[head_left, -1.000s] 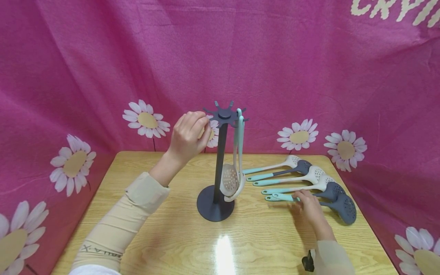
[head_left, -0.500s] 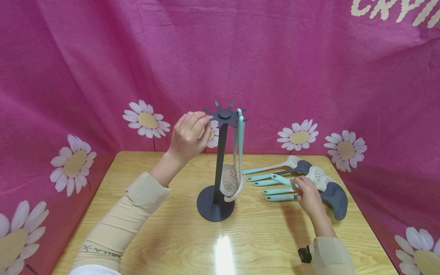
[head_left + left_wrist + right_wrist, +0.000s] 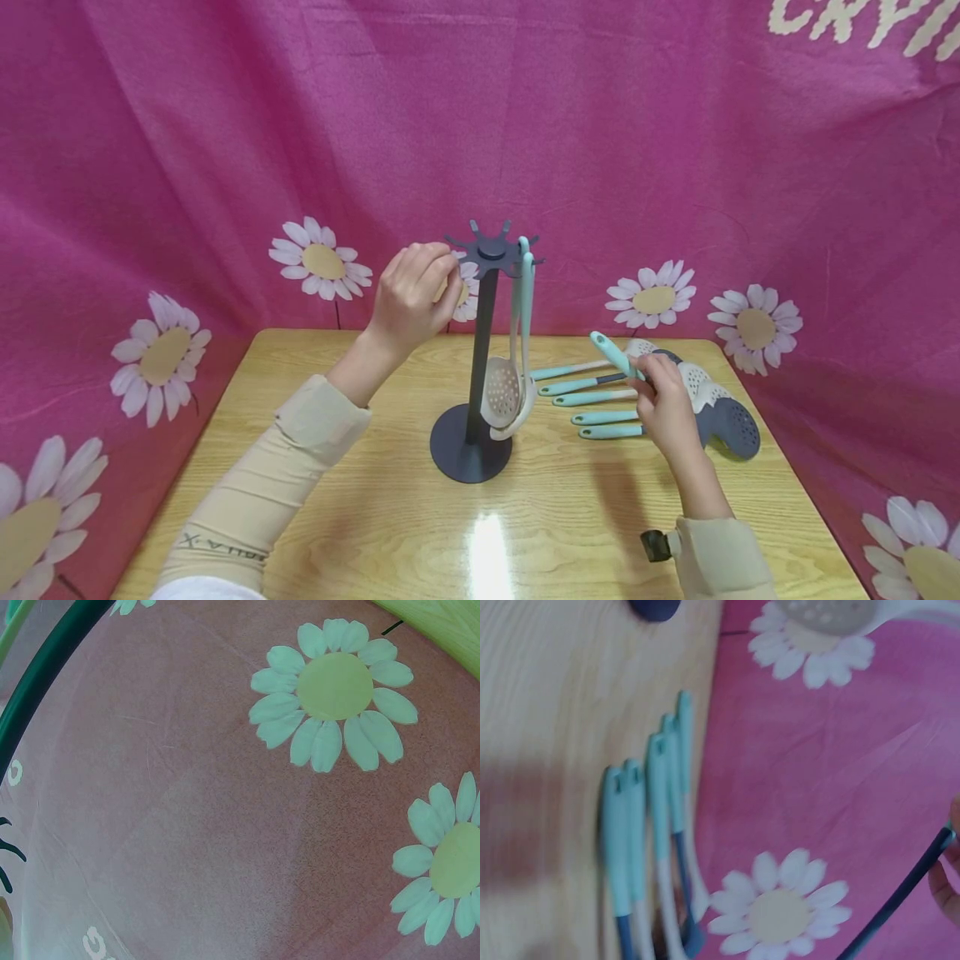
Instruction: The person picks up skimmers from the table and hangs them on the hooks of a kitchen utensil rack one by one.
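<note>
My left hand (image 3: 416, 287) is raised at the top of a dark utensil stand (image 3: 480, 350), its curled fingertips pinching one of the prongs. On the stand's right side hang two pale utensils with mint handles; the nearer is a slotted skimmer (image 3: 501, 392). Over on the right, my right hand (image 3: 666, 404) grips a dark skimmer by its mint handle (image 3: 613, 352), the hole end sticking up past the fingers. Its dark shaft (image 3: 900, 892) runs down from the fingers in the right wrist view. The held skimmer's head overlaps the dark heads behind the hand.
Several more utensils with mint handles (image 3: 573, 387) lie side by side on the wooden table (image 3: 360, 517), their pale and dark heads to the right. A pink cloth (image 3: 480, 125) with white daisies hangs around the back and sides.
My right hand has picked up the front dark skimmer by its handle and raised it up and slightly left, tilting the handle end upward. The left hand stays at the stand's top.
</note>
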The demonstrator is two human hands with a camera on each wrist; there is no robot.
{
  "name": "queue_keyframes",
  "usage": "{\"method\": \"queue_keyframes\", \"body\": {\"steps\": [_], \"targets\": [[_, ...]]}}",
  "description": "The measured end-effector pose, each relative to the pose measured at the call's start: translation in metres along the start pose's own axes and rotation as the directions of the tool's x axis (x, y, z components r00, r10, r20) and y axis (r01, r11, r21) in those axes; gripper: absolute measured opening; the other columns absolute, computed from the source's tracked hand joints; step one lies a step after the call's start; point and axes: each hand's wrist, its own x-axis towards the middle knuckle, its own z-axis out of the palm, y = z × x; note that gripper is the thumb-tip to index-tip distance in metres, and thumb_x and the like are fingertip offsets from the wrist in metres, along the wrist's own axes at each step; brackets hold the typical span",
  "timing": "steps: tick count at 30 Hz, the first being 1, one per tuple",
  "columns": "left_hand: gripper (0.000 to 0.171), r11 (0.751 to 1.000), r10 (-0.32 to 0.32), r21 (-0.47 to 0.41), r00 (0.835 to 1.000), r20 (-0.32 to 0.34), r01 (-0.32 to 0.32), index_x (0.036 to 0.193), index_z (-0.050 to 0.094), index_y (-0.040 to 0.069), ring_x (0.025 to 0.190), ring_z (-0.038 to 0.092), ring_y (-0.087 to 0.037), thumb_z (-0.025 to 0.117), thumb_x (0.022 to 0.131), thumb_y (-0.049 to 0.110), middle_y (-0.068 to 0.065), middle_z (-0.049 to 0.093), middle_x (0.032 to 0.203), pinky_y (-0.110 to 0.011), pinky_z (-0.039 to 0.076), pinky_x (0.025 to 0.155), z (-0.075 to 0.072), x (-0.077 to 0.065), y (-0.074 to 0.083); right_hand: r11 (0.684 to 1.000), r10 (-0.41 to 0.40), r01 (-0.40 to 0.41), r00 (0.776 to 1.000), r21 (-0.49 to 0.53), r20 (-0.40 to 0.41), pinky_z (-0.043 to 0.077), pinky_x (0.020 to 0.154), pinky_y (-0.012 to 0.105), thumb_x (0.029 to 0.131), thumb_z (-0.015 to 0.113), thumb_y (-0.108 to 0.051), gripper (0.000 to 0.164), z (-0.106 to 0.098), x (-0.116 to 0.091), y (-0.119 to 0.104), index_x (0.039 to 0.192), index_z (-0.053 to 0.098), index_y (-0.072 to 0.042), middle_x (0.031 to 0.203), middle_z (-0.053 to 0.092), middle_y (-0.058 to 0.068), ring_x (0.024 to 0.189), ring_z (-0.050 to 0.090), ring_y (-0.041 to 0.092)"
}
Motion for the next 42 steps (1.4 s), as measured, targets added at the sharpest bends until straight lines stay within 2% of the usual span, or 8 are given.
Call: {"method": "queue_keyframes", "body": {"steps": [3,6,10,13,16,22,33,42], "targets": [[0.004,1.000,-0.001,-0.001,1.000,0.005,0.001,0.079,0.058,-0.004,0.067,0.055,-0.027,0.059,0.076,-0.001,-0.017,0.060,0.079,-0.033,0.047,0.058,0.000,0.000,0.001,1.000,0.008,-0.006,0.998,0.028,-0.058,0.035,0.066,0.007,0.071,0.059,0.023,0.024,-0.001,0.006,-0.014,0.090,0.059,0.007,0.089,0.056,0.020,0.078,0.050,0.025],[0.005,1.000,-0.003,-0.004,1.000,0.009,0.003,0.079,0.058,-0.004,0.067,0.055,-0.027,0.060,0.075,-0.002,-0.017,0.060,0.079,-0.033,0.047,0.058,-0.001,0.000,0.001,0.998,0.032,-0.027,0.995,0.052,-0.099,0.037,0.064,0.002,0.072,0.059,0.022,0.026,-0.003,0.009,-0.029,0.094,0.060,0.008,0.090,0.057,0.020,0.074,0.052,0.023],[0.006,1.000,-0.003,-0.006,1.000,0.013,0.003,0.079,0.058,-0.004,0.067,0.055,-0.027,0.061,0.076,-0.001,-0.017,0.060,0.079,-0.033,0.048,0.058,-0.001,0.001,0.001,0.995,0.055,-0.043,0.990,0.090,-0.129,0.039,0.057,0.004,0.074,0.061,0.018,0.026,-0.005,0.014,-0.046,0.098,0.060,0.007,0.089,0.057,0.020,0.074,0.051,0.011],[0.006,1.000,-0.003,-0.005,1.000,0.012,0.003,0.079,0.058,-0.005,0.067,0.055,-0.027,0.059,0.078,0.001,-0.017,0.060,0.079,-0.033,0.048,0.058,-0.001,0.001,0.000,0.990,0.056,-0.038,0.990,0.135,-0.133,0.040,0.060,0.005,0.075,0.061,0.017,0.025,-0.006,0.018,-0.058,0.098,0.060,0.008,0.090,0.057,0.019,0.079,0.048,0.003],[0.005,1.000,-0.002,-0.005,1.000,0.011,0.002,0.079,0.058,-0.005,0.067,0.055,-0.027,0.059,0.078,0.000,-0.017,0.060,0.079,-0.033,0.047,0.058,-0.001,0.001,0.000,0.983,0.049,-0.024,0.989,0.180,-0.136,0.040,0.067,0.006,0.074,0.062,0.018,0.026,-0.006,0.021,-0.068,0.098,0.060,0.008,0.089,0.058,0.019,0.083,0.047,0.000],[0.010,1.000,-0.003,-0.003,1.000,0.014,0.003,0.080,0.058,-0.005,0.067,0.055,-0.027,0.064,0.072,-0.003,-0.017,0.060,0.079,-0.032,0.048,0.058,-0.001,0.001,0.001,0.978,0.024,0.014,0.983,0.206,-0.180,0.041,0.069,0.008,0.068,0.064,0.022,0.029,0.000,0.027,-0.087,0.095,0.058,0.012,0.084,0.056,0.021,0.082,0.048,0.005],[0.011,1.000,-0.006,-0.003,1.000,0.005,0.006,0.080,0.058,-0.005,0.068,0.056,-0.028,0.064,0.071,-0.004,-0.017,0.060,0.080,-0.033,0.049,0.060,-0.001,0.000,0.001,0.957,-0.009,0.071,0.976,0.281,-0.216,0.046,0.065,0.013,0.069,0.069,0.013,0.030,0.012,0.035,-0.123,0.097,0.061,0.007,0.086,0.060,0.016,0.077,0.054,0.014],[0.011,1.000,-0.006,-0.002,1.000,0.004,0.006,0.080,0.058,-0.005,0.068,0.056,-0.027,0.064,0.072,-0.003,-0.017,0.060,0.080,-0.033,0.048,0.059,-0.001,0.000,0.001,0.933,-0.032,0.096,0.982,0.347,-0.188,0.047,0.063,0.016,0.071,0.069,0.011,0.029,0.021,0.044,-0.149,0.098,0.061,0.006,0.086,0.060,0.014,0.075,0.055,0.018]]}}
